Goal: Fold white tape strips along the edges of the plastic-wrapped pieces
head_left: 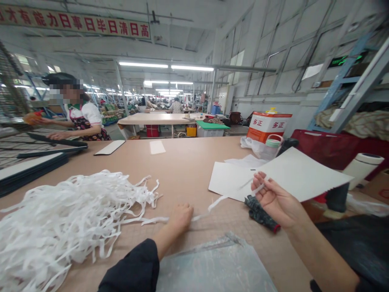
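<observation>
White strip [217, 202] runs between the hands [276, 199] over the table [188, 170].

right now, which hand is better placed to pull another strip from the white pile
Probably the left hand: it is low over the table, nearer the pile of white strips, while the right hand is raised farther off, with a white strip at its fingers.

An orange-and-white box [268, 126] stands on the right, with a white bottle [362, 171] nearer. At left is a person [92, 113] in a flowered apron [80, 120]; a red-lettered banner [75, 23] hangs overhead.
</observation>
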`<state>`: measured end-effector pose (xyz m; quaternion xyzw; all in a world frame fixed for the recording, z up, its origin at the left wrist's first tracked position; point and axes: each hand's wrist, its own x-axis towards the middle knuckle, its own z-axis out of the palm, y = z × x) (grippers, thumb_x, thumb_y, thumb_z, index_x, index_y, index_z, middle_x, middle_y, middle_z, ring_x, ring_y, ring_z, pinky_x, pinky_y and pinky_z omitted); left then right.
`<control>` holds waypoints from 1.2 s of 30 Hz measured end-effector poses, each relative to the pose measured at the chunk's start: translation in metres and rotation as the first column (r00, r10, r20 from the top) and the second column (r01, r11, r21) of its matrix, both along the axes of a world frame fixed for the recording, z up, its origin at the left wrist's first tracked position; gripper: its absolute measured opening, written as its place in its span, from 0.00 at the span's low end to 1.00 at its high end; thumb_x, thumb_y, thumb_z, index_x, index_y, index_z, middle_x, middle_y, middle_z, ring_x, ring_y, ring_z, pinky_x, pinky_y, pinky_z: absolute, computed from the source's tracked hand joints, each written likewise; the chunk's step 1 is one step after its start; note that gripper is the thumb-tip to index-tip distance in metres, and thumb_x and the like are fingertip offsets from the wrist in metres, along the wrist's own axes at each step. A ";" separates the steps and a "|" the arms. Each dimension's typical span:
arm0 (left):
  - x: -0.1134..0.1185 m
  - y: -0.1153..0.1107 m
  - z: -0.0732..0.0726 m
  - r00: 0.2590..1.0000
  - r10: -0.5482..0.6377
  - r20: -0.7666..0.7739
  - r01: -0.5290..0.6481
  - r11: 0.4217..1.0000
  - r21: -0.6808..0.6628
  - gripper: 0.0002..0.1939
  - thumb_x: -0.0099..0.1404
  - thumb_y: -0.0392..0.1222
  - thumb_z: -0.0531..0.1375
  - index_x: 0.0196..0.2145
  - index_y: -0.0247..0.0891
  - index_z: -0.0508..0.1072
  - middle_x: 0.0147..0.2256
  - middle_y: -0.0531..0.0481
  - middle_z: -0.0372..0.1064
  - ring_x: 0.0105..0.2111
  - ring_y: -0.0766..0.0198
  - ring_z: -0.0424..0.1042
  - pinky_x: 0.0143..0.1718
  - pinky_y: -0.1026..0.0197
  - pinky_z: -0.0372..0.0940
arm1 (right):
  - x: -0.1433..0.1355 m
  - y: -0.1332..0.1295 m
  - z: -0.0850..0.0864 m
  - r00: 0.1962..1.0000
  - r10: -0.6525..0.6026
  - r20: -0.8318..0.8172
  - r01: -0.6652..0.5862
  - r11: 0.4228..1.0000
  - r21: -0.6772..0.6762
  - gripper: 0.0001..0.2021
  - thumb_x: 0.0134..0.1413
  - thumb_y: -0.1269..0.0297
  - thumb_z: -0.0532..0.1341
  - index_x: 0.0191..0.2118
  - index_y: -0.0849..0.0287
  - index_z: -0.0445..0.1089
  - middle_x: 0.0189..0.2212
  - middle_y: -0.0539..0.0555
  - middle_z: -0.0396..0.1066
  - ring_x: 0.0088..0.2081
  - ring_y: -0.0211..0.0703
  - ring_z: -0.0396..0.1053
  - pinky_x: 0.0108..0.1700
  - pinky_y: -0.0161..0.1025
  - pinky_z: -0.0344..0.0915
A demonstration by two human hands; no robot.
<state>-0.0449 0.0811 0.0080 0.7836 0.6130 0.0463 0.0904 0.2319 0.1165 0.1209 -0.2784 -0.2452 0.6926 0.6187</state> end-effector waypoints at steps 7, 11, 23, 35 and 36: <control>0.031 -0.022 -0.005 0.991 -0.100 0.087 0.112 0.983 -0.147 0.16 0.59 0.51 0.54 0.41 0.41 0.68 0.36 0.51 0.71 0.35 0.60 0.69 0.36 0.63 0.60 | -0.020 -0.004 0.005 0.996 0.093 -0.002 -0.093 0.995 0.044 0.12 0.52 0.79 0.52 0.39 0.60 0.68 0.33 0.53 0.74 0.34 0.35 0.71 0.41 0.34 0.69; 0.021 -0.020 -0.010 0.999 0.006 0.042 0.003 0.980 -0.198 0.09 0.62 0.43 0.53 0.33 0.38 0.70 0.35 0.49 0.70 0.37 0.60 0.68 0.40 0.59 0.61 | -0.007 0.004 0.016 1.000 0.014 -0.006 -0.014 1.000 0.019 0.13 0.52 0.80 0.51 0.37 0.60 0.68 0.32 0.53 0.74 0.33 0.35 0.72 0.39 0.34 0.70; -0.028 0.003 0.045 0.892 0.401 0.210 -0.397 0.916 -0.065 0.17 0.62 0.38 0.54 0.49 0.34 0.62 0.51 0.41 0.59 0.51 0.53 0.58 0.51 0.46 0.53 | -0.028 -0.007 -0.005 0.997 0.069 -0.024 -0.068 0.997 0.037 0.10 0.47 0.77 0.58 0.36 0.59 0.68 0.38 0.55 0.73 0.42 0.40 0.69 0.45 0.37 0.67; 0.037 -0.077 0.074 0.009 0.415 0.910 -0.064 0.908 -0.413 0.22 0.48 0.58 0.61 0.28 0.34 0.69 0.27 0.48 0.70 0.25 0.67 0.68 0.28 0.65 0.60 | -0.114 -0.073 -0.035 0.946 0.307 -0.108 -0.314 0.948 -0.052 0.11 0.41 0.73 0.65 0.34 0.61 0.68 0.37 0.56 0.73 0.45 0.42 0.68 0.48 0.36 0.63; 0.034 -0.081 0.072 -0.017 0.426 0.904 -0.087 0.900 -0.426 0.21 0.45 0.55 0.64 0.27 0.34 0.69 0.25 0.49 0.70 0.23 0.68 0.66 0.27 0.65 0.59 | -0.118 -0.076 -0.036 0.939 0.325 -0.114 -0.332 0.941 -0.059 0.11 0.41 0.73 0.65 0.34 0.61 0.68 0.37 0.56 0.73 0.45 0.43 0.68 0.49 0.36 0.63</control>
